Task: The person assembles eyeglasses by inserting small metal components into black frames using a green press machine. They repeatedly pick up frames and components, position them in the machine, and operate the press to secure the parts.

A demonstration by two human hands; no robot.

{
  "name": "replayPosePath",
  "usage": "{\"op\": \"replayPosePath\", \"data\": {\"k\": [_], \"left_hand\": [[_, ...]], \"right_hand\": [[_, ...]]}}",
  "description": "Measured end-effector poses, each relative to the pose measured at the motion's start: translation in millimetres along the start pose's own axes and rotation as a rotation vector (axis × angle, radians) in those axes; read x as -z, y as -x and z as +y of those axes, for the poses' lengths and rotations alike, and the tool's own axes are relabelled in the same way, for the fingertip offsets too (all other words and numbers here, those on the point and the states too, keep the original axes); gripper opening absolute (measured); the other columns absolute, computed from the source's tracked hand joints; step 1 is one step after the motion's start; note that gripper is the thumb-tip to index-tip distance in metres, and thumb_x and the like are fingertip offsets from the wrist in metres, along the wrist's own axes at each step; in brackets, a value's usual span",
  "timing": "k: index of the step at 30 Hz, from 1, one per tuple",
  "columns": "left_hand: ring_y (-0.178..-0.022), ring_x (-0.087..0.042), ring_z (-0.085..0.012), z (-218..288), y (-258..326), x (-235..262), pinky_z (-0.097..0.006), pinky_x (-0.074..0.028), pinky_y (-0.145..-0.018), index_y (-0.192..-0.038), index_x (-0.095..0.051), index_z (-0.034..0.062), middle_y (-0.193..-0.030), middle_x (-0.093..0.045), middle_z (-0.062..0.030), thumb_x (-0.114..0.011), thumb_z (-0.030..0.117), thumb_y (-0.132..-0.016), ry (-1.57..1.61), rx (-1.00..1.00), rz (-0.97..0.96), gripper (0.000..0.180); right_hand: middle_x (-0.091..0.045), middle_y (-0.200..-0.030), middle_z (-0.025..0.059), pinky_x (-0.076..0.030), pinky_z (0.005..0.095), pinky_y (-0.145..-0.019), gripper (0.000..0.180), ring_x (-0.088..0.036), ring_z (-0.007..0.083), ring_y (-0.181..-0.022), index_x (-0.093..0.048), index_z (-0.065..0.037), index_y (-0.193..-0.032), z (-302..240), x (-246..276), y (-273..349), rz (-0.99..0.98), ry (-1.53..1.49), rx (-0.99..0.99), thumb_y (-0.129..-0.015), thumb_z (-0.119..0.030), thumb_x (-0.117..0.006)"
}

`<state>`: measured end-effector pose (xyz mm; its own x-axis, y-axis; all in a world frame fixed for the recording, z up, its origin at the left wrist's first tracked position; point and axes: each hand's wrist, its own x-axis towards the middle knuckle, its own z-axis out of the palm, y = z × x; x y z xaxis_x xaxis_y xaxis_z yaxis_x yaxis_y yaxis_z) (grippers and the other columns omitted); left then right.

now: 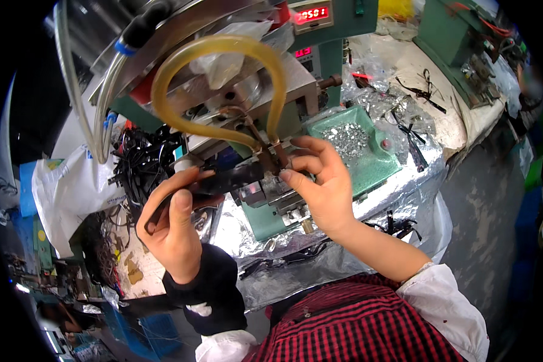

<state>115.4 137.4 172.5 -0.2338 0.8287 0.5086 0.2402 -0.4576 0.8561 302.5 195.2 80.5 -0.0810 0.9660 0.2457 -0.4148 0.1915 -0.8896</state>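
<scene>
A flat black strap (238, 179) runs from my left hand (176, 232) into the working point of a green bench machine (265, 220). My left fingers and thumb are closed around the strap, and part of it loops behind them. At the strap's far end, my right hand (326, 187) has its thumb and fingertips drawn together beside the machine's metal jaws (274, 158); what they pinch is hidden. Above both hands arches a thick yellowish hose (223, 43), its two ends joined to the brownish metal fittings at the jaws.
Small shiny metal pieces fill part of a green tray (380, 163) right of the machine. Black straps are heaped (142, 163) at left, beside a white plastic bag (72, 193). Silvery foil (416, 208) covers the bench front. A red digital display (312, 15) glows at the back.
</scene>
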Motion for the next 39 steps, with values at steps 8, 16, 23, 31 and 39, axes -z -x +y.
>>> {"op": "replayPosePath", "data": {"k": [8, 16, 23, 31, 39], "left_hand": [[-0.073, -0.073, -0.0255, 7, -3, 15, -0.029, -0.058, -0.058, -0.114, -0.067, -0.0097, -0.105, -0.071, -0.0277, -0.061, 0.013, -0.099, 0.010, 0.118, -0.026, 0.027], [-0.062, -0.061, -0.0156, -9, 50, -39, -0.027, -0.047, -0.056, -0.113, -0.074, 0.0033, -0.117, -0.073, -0.0138, -0.072, -0.002, -0.071, -0.690, -0.625, -0.565, 0.042], [-0.057, -0.056, -0.0144, -49, 66, -60, -0.027, -0.043, -0.051, -0.109, -0.073, 0.0049, -0.115, -0.073, -0.0133, -0.080, 0.002, -0.073, -0.673, -0.714, -0.369, 0.037], [-0.056, -0.051, -0.0103, -57, 65, -66, -0.024, -0.039, -0.049, -0.109, -0.072, 0.0045, -0.112, -0.074, -0.0116, -0.080, 0.005, -0.079, -0.660, -0.799, -0.287, 0.031], [-0.065, -0.064, -0.0157, -52, 90, -58, -0.027, -0.048, -0.055, -0.115, -0.072, 0.0030, -0.119, -0.072, -0.0166, -0.077, -0.002, -0.072, -0.590, -0.482, -0.344, 0.044]], "right_hand": [[-0.071, -0.100, 0.0100, -0.046, 0.0307, -0.097, 0.053, -0.061, 0.0159, -0.107, -0.049, 0.003, -0.133, -25, -3, -10, -0.046, 0.210, 0.022, -0.085, 0.001, -0.071], [-0.068, -0.126, 0.0163, -0.050, 0.0382, -0.100, 0.044, -0.066, 0.0291, -0.115, -0.063, -0.001, -0.127, -27, 55, -13, -0.205, 0.596, 0.161, -0.085, -0.007, -0.068], [-0.073, -0.107, 0.0149, -0.054, 0.0405, -0.087, 0.025, -0.071, 0.0315, -0.098, -0.069, -0.005, -0.111, 19, 124, -9, -0.038, 0.922, 0.151, -0.088, -0.006, -0.062], [-0.071, -0.095, 0.0130, -0.051, 0.0427, -0.085, 0.012, -0.065, 0.0346, -0.093, -0.072, -0.006, -0.092, 9, 150, -23, 0.072, 1.154, 0.254, -0.081, -0.008, -0.068], [-0.064, -0.086, 0.0114, -0.049, 0.0473, -0.081, 0.012, -0.061, 0.0338, -0.092, -0.071, -0.007, -0.081, 29, 136, -8, 0.010, 1.444, 0.286, -0.073, -0.013, -0.077]]}}
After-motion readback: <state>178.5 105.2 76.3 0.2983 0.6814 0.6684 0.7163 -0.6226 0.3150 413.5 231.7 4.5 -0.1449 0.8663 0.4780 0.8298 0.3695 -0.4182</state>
